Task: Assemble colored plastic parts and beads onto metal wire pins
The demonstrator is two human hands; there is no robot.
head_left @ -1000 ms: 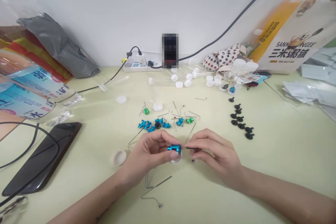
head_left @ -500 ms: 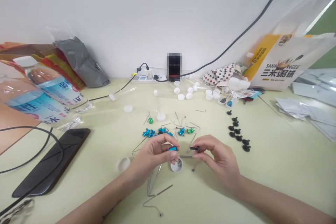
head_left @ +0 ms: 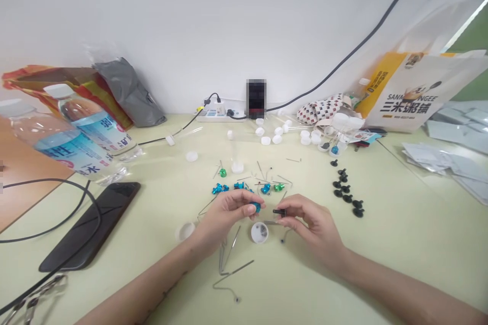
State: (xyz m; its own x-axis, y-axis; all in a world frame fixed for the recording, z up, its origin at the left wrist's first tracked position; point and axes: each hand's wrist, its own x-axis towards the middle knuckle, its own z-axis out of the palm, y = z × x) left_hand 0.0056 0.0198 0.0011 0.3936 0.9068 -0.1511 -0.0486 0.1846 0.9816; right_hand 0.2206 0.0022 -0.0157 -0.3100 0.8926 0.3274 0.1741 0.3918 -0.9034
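Bringing parts together, head view | left hand [head_left: 224, 213] is pinching a small blue fitting [head_left: 254, 207] | right hand [head_left: 310, 223] is gripping a black pin [head_left: 279, 211] just right of it, above white cap [head_left: 260, 232] mid-table | next likely calling for lining pin up with fitting.

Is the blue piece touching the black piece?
Apart. The head view shows a strip of table between the blue piece in the left hand and the black piece in the right hand.
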